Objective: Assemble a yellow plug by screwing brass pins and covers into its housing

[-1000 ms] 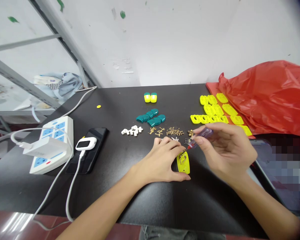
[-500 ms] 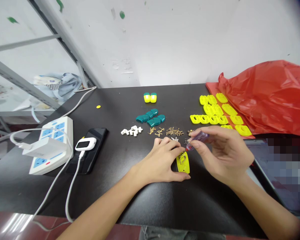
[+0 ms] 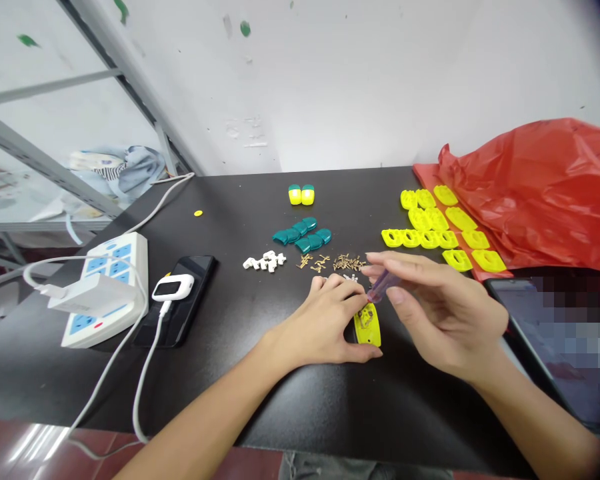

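My left hand (image 3: 325, 323) grips a yellow casing (image 3: 369, 328) against the dark table, fingers over its far end and thumb at its near edge. Small metal parts lie inside the casing. My right hand (image 3: 440, 310) holds a purple translucent screwdriver (image 3: 381, 287) between thumb and fingers, its tip end down at the casing's far end. Just beyond the hands are brass screws (image 3: 349, 263), brass pieces (image 3: 317, 262) and white parts (image 3: 265, 262). Teal shells (image 3: 303, 233) lie farther back, below two assembled yellow-and-teal pieces (image 3: 301, 195).
Several yellow casings (image 3: 420, 220) lie at the right beside a red plastic bag (image 3: 535, 193). A tablet (image 3: 555, 347) is at the right edge. On the left are a power strip (image 3: 130, 273), a black phone (image 3: 195, 300), a white device (image 3: 173, 288) and cables.
My right hand's fingers have loosened and spread somewhat around the screwdriver, which now stands more upright over the casing. My left hand stays in place.
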Motion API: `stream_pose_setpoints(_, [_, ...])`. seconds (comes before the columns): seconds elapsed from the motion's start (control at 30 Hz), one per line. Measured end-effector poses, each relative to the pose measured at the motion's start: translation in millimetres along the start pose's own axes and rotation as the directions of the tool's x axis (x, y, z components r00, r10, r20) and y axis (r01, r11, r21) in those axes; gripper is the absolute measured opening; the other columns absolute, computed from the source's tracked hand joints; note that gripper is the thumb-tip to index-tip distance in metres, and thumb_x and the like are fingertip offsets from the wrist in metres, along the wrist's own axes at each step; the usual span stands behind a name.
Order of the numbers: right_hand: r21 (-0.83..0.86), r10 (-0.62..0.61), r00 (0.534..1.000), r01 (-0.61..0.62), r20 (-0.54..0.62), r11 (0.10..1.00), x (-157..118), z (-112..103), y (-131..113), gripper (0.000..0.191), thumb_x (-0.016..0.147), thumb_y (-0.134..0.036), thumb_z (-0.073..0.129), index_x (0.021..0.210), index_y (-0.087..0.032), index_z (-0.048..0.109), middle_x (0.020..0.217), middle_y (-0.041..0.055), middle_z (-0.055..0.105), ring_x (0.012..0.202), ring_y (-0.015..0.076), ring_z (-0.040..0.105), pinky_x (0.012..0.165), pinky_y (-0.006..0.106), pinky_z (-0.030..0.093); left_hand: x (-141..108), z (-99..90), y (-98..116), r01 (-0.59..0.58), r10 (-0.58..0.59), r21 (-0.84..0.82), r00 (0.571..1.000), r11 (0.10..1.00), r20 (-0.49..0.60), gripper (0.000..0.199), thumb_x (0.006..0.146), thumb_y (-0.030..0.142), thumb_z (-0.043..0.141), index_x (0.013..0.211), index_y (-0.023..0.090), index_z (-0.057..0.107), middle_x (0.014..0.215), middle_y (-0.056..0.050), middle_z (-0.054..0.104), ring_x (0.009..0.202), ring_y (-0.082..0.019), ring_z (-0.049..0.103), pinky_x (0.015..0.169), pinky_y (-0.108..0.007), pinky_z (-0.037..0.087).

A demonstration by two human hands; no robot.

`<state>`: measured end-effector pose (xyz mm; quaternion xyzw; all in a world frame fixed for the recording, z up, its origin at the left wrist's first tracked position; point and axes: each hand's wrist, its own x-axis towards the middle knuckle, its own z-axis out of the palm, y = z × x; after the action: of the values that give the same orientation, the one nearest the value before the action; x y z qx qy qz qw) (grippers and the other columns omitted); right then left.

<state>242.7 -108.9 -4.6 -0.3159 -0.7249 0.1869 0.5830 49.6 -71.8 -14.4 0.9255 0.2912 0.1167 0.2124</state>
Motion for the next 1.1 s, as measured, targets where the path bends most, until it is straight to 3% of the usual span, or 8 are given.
stream_pose_setpoints(0.17, [0.05, 0.094, 0.996, -0.094, 0.0, 0.994, -1.1, 2.2, -0.4, 0.052, 0.088, 0.002, 0.063, 0.13, -0.028, 0.064, 0.116, 0.0067, 0.073, 0.101, 0.0208, 0.074, 0.087, 0.038, 0.067, 0.3, 1.3, -1.3, 0.002, -0.002, -0.011, 1.0, 1.0, 0.011, 0.065, 0.077, 0.059, 0.077, 0.126, 0.02, 0.062, 0.131, -0.01, 0.061, 0.114, -0.03, 0.051, 0.091, -0.043, 0.037])
stream_pose_setpoints(0.43, [0.067, 0.003, 1.0, -0.001, -0.027, 0.998, 4.8, 3.1, 4.8, 0.048, 0.082, 0.002, 0.07, 0.12, -0.027, 0.068, 0.1, 0.005, 0.073, 0.09, 0.0227, 0.073, 0.075, 0.043, 0.067, 0.7, 4.1, -2.3, 0.004, -0.004, -0.002, 1.0, 1.0, -0.001, 0.062, 0.076, 0.061, 0.077, 0.118, 0.016, 0.066, 0.113, -0.009, 0.062, 0.107, -0.029, 0.053, 0.091, -0.043, 0.038])
stream_pose_setpoints(0.73, [0.043, 0.144, 0.987, -0.148, 0.075, 0.988, 0.0, -4.4, -0.7, 0.042, 0.091, -0.004, 0.065, 0.126, -0.028, 0.063, 0.113, 0.0048, 0.073, 0.098, 0.0182, 0.076, 0.085, 0.031, 0.067, 0.4, 4.0, -2.2, 0.021, -0.02, -0.07, 1.0, 0.997, 0.01, 0.064, 0.076, 0.055, 0.079, 0.128, 0.022, 0.062, 0.141, -0.012, 0.055, 0.117, -0.033, 0.052, 0.095, -0.047, 0.04])
stream_pose_setpoints(0.83, [0.04, 0.146, 0.978, -0.154, 0.15, 0.987, 0.8, -6.3, -3.7, 0.042, 0.093, -0.006, 0.061, 0.129, -0.027, 0.061, 0.119, 0.0062, 0.073, 0.105, 0.0202, 0.075, 0.089, 0.034, 0.066, 0.2, 4.0, -2.3, 0.025, -0.024, -0.082, 1.0, 0.996, 0.016, 0.064, 0.076, 0.054, 0.079, 0.129, 0.022, 0.062, 0.14, -0.011, 0.057, 0.121, -0.033, 0.05, 0.098, -0.048, 0.039])
stream_pose_setpoints(0.97, [0.028, 0.05, 0.989, -0.054, 0.14, 0.998, 5.4, -6.1, -2.5, 0.046, 0.089, -0.004, 0.065, 0.129, -0.027, 0.064, 0.124, 0.0079, 0.072, 0.115, 0.0253, 0.071, 0.097, 0.044, 0.062, 0.2, 3.7, -1.6, 0.026, -0.026, -0.088, 1.0, 0.996, 0.003, 0.056, 0.076, 0.054, 0.079, 0.12, 0.021, 0.065, 0.132, -0.01, 0.06, 0.118, -0.031, 0.052, 0.097, -0.046, 0.039])
stream_pose_setpoints(1.1, [0.0, -0.04, 0.999, 0.04, 0.028, 0.999, 8.3, -3.8, 1.0, 0.045, 0.081, -0.003, 0.074, 0.118, -0.029, 0.072, 0.102, 0.005, 0.077, 0.097, 0.025, 0.074, 0.08, 0.042, 0.066, 0.8, 2.8, -1.1, 0.027, -0.026, -0.09, 1.0, 0.996, 0.011, 0.054, 0.076, 0.053, 0.079, 0.119, 0.022, 0.066, 0.129, -0.009, 0.061, 0.114, -0.03, 0.052, 0.094, -0.045, 0.04])
